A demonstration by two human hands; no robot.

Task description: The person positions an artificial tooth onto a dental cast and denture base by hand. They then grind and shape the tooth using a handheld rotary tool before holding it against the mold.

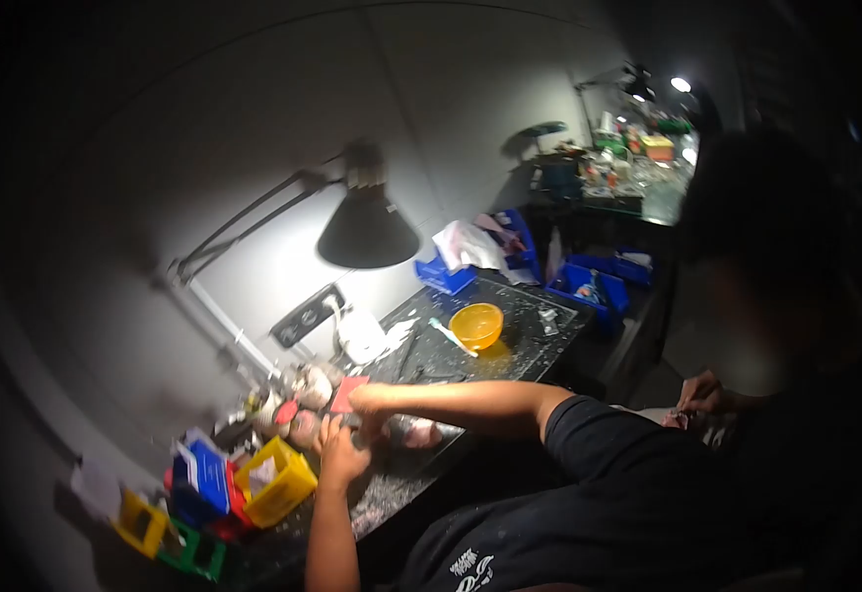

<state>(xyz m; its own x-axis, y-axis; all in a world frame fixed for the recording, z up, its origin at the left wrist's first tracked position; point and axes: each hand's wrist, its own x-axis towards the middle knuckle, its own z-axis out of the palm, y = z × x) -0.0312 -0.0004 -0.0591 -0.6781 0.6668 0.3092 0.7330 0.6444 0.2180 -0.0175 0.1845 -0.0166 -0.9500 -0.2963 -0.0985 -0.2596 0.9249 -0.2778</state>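
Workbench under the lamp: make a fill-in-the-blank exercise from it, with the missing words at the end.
1. A round orange ____ stands on the dark tabletop.
2. The dark, cone-shaped shade belongs to a jointed ____.
3. Of all the bins in view, the one nearest the left hand is coloured ____.

Missing words: bowl; lamp; yellow.

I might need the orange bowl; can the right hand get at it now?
Probably yes: the orange bowl stands on the table, a slim stick beside it, and nothing seems to block the right hand.
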